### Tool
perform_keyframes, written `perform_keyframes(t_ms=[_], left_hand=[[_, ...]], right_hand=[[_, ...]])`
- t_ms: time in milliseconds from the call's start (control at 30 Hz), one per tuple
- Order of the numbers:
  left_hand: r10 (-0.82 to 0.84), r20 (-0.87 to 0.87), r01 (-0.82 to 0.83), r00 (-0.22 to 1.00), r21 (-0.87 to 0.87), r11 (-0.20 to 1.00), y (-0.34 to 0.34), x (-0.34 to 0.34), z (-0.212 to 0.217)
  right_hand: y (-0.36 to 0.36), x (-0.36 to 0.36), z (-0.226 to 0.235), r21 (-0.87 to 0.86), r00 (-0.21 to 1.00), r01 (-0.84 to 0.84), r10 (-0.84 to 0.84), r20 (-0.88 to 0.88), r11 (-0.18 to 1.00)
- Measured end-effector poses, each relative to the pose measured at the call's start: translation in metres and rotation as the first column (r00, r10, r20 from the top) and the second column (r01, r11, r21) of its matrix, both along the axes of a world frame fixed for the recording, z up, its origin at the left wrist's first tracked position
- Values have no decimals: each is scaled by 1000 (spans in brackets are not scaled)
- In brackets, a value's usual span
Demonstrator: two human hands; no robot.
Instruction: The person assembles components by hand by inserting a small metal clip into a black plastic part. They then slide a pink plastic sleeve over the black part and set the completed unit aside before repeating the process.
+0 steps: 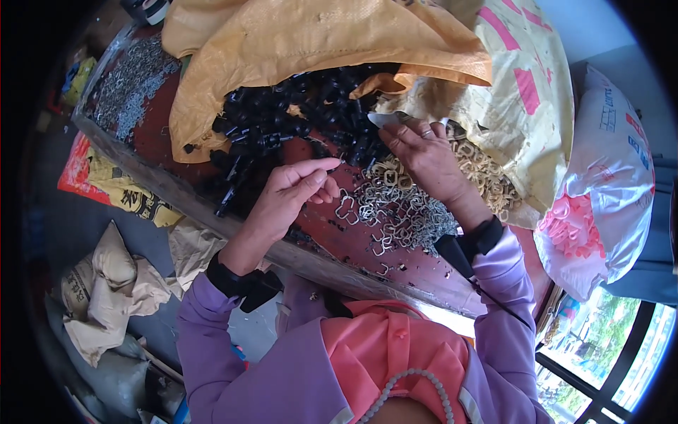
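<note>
My left hand [293,191] is over the red tabletop beside a heap of black plastic parts [296,106]. Its thumb and forefinger pinch together; a small dark thing seems to show at their tips, too small to name. To the right, my right hand [427,159] hovers palm down above loose metal hooks [395,201], its fingers bent and closed. A pale, shiny, pointed piece [385,119] sticks out by its fingertips; I cannot make out what it is. Cream-coloured rings [487,169] lie beside that hand.
An orange woven sack [282,35] spills the black parts, and a yellowish sack [522,92] stands right of it. Small silvery pieces [134,85] are piled far left. A white bag with pink pieces [572,226] stands right. The table's wooden edge [304,263] runs in front of me.
</note>
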State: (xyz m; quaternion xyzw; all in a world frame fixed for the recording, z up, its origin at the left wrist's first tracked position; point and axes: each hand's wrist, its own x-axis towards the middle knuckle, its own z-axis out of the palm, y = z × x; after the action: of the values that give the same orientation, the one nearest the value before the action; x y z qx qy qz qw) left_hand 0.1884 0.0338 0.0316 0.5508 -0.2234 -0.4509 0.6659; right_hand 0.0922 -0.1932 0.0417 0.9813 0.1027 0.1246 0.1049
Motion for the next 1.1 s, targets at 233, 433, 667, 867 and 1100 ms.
perform_keyframes(t_ms=[233, 433, 667, 867, 1100], left_hand=[[35, -19, -34, 999, 25, 999, 9, 8, -4], [26, -20, -25, 999, 17, 1000, 7, 6, -6], [30, -8, -30, 1000, 22, 999, 10, 0, -2], [34, -12, -33, 999, 29, 999, 11, 0, -2], [19, 26, -19, 999, 23, 1000, 6, -5, 1]], right_hand=[[0, 19, -4, 108, 983, -58, 76, -167, 992], [2, 17, -4, 237, 983, -46, 86, -161, 970], [7, 12, -11, 291, 976, -3, 66, -207, 957], [10, 12, -17, 289, 985, -80, 120, -122, 954], [22, 1, -12, 349, 985, -99, 141, -98, 932]])
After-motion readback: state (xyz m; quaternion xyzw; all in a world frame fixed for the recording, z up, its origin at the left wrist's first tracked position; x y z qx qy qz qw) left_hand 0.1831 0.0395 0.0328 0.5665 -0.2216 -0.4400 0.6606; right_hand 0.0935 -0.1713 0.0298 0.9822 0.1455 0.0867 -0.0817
